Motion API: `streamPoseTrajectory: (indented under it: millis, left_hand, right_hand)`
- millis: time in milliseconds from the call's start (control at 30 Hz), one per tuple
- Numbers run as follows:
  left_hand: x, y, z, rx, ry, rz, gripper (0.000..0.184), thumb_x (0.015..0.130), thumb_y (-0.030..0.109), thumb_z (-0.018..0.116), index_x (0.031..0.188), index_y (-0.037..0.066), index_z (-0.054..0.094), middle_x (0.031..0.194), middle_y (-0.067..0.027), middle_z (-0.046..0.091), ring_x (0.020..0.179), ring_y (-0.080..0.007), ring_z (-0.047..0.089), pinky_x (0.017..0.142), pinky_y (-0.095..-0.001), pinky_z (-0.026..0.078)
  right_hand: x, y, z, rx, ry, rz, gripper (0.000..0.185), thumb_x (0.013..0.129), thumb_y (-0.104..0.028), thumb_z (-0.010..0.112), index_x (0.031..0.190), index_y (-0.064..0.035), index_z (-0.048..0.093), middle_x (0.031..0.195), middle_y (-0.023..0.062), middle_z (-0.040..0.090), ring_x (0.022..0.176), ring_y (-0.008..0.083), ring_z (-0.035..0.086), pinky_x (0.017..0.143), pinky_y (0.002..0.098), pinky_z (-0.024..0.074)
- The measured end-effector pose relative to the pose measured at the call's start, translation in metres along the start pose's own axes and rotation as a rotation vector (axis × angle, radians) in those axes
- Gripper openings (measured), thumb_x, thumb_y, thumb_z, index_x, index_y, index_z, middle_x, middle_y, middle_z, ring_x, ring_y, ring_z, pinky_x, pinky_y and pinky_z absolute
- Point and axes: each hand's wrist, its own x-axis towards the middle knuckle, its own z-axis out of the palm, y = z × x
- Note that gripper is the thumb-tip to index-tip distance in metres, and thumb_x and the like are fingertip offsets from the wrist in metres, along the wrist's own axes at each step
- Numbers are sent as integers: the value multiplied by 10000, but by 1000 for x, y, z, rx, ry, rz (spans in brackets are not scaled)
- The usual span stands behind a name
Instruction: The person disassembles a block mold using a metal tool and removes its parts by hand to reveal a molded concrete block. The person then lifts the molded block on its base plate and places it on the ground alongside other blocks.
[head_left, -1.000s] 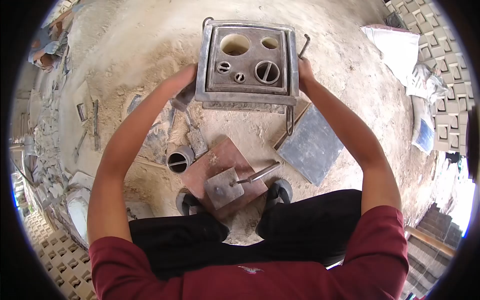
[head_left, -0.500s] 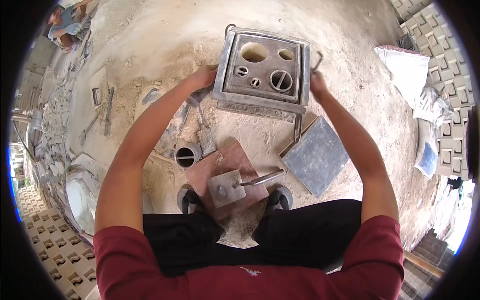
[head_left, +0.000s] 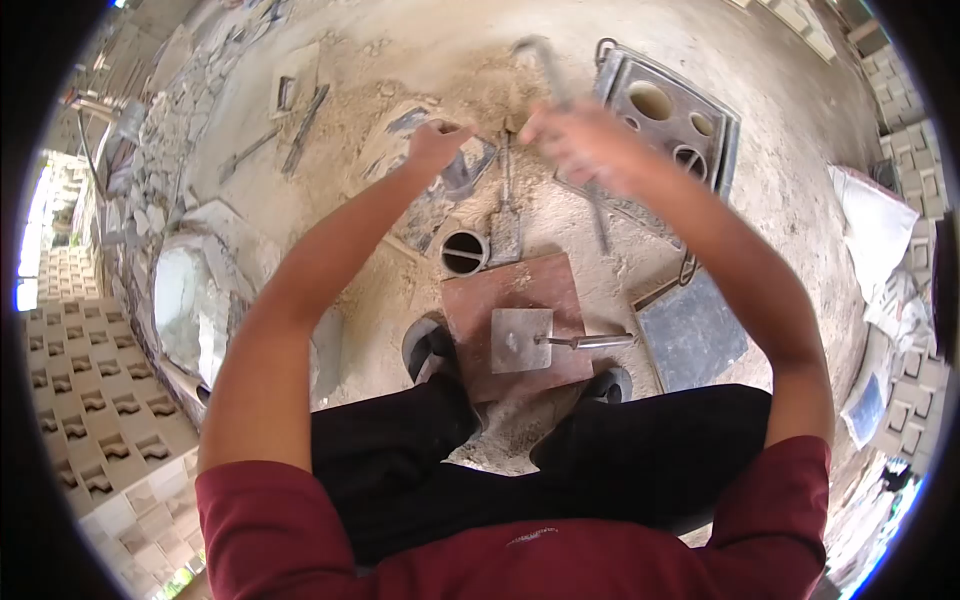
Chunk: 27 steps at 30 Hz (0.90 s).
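Left hand (head_left: 437, 148) and right hand (head_left: 590, 148) have left the square grey metal mould (head_left: 667, 131), beyond the far-right corner of the reddish square board (head_left: 465, 310); left fingers curl, right blur at a thin grey bar (head_left: 547, 68), grips unclear.

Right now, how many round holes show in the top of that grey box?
4: a large hole farthest back, a smaller hole to its right, a barred hole below that, and a small hole beside the right hand. The hand may hide more.
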Motion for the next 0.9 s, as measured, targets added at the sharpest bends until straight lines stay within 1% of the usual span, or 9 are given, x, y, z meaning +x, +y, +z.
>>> streamPoseTrajectory:
  millis: [100,267,467,533,600,700,767,833,900]
  left_hand:
    - [1,-35,6,40,35,-83,463,734,445,776,832,5,674,732,-69,644,655,-144,583,593,-315,468]
    - [-16,-77,13,-69,-2,-185,464,759,448,749,866,1,683,789,-127,692,708,-212,658,672,-336,513]
    - [-7,-65,11,104,79,-82,467,822,427,679,957,-20,656,860,-189,683,836,-316,657,768,-390,497]
    - [5,-63,13,258,86,245,508,874,445,599,1066,-25,608,965,-215,654,959,-349,619,845,-410,466]
    - [-14,-9,3,289,99,433,541,918,454,531,1170,-25,553,1075,-235,619,1073,-361,575,919,-420,437]
    - [-50,73,-16,258,11,757,553,937,446,511,1221,-29,516,1145,-238,592,1128,-361,543,968,-425,415]
    - [-59,118,-19,245,-245,1147,501,958,361,504,1331,31,449,1260,-212,539,1222,-337,481,1021,-419,376]
    - [-66,151,-1,267,-359,1149,482,949,351,527,1312,38,478,1226,-203,562,1191,-329,505,1004,-412,390]
    - [-69,174,24,288,-488,1147,463,940,342,549,1293,46,506,1193,-195,585,1161,-321,530,988,-406,405]
  right_hand:
    - [61,81,54,-8,25,73,296,915,-260,580,942,34,606,649,70,543,429,158,454,430,350,417]
    - [131,202,65,-523,150,7,347,925,-285,532,926,59,579,701,146,619,547,223,622,507,357,487]
    - [84,150,50,-191,10,61,328,943,-285,501,946,34,578,717,136,637,538,207,626,510,341,496]
    - [65,135,42,-172,14,46,315,948,-274,493,945,30,575,737,131,641,554,198,632,500,324,486]
    - [46,122,34,-271,235,-303,291,956,-256,480,952,20,575,744,112,634,570,160,610,497,295,455]
    - [-18,58,-4,-287,187,-147,269,955,-241,490,974,13,577,742,85,620,567,123,562,510,281,429]
    - [-38,44,-34,-295,187,-143,265,951,-242,503,969,12,579,732,68,611,555,114,537,517,287,430]
    - [-48,43,-63,-303,191,-135,261,948,-242,517,965,10,581,721,51,603,543,106,512,525,292,430]
    - [-54,49,-85,-479,321,-351,178,962,-189,509,996,-21,557,683,-9,535,509,44,408,436,215,308]
